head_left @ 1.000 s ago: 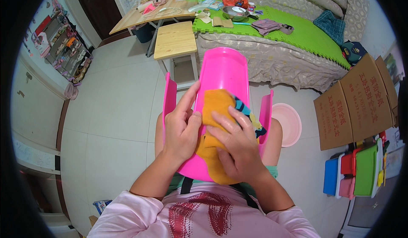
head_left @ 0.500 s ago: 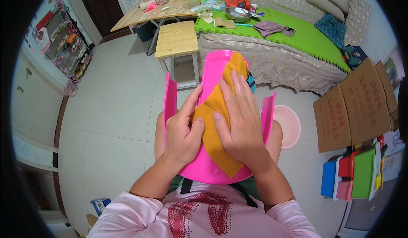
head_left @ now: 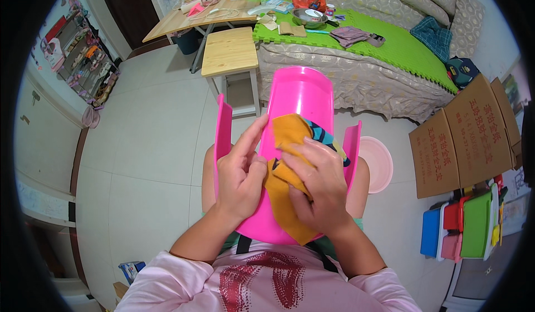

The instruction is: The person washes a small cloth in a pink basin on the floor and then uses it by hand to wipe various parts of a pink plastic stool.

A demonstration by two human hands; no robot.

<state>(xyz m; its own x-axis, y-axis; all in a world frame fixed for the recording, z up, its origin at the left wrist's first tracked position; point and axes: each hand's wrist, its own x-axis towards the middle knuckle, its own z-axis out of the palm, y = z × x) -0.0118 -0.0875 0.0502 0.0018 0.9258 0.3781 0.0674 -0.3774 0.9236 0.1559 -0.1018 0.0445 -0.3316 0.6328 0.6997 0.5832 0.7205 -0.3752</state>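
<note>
A glossy pink plastic chair seat point(head_left: 304, 89) with a raised back and two side arms rests across my lap. My right hand point(head_left: 322, 181) has its fingers bent around a mustard-yellow cloth point(head_left: 287, 200), bunching it against the seat's right half. The cloth's folded-over corner shows a blue and black patterned underside point(head_left: 320, 134). Against the seat's left side lies my left hand point(head_left: 241, 178), fingers stretched forward and thumb beside the cloth's edge. It holds no cloth; its lower fingers are partly hidden.
A pink basin point(head_left: 376, 167) stands on the floor right of my leg. Beyond the seat are a wooden stool point(head_left: 230, 52), a table point(head_left: 167, 26) and a sofa with a green mat point(head_left: 401, 55). Cardboard boxes point(head_left: 462, 139) and colored bins point(head_left: 476, 228) are at the right.
My right hand has pulled back toward me and curled from flat to gripping. The cloth's far end has come down with it, baring the seat's far part. My left hand stays nearly in place.
</note>
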